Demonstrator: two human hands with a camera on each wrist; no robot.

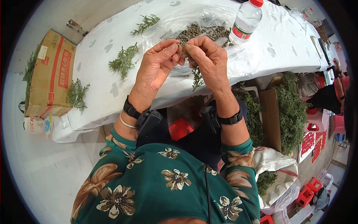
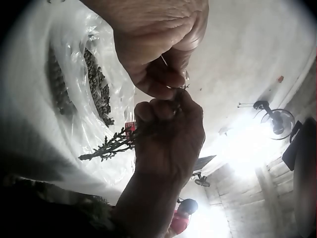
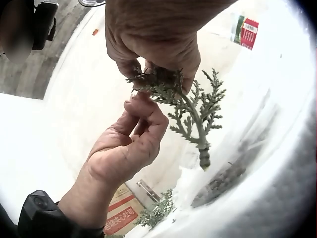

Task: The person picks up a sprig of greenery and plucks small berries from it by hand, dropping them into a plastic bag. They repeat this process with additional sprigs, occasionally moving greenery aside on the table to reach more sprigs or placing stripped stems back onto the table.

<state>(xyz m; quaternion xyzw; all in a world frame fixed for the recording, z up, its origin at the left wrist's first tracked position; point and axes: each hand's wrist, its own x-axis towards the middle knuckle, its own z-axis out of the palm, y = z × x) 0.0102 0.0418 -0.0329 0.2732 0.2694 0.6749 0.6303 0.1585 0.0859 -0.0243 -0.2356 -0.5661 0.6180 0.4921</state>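
A green conifer sprig is gripped by my right hand, its cut stem end pointing away from the fingers in the right wrist view. My left hand pinches with thumb and forefinger at the sprig's tip, its fingertips right against those of the right hand. In the left wrist view the sprig sticks out beside the right hand's palm. Behind both hands lies a clear plastic bag holding many small round brown seeds or cones.
Loose sprigs lie on the white-covered table. A water bottle with a red cap stands beside the bag. At the left is a cardboard box; to the right, a heap of conifer branches and a white sack.
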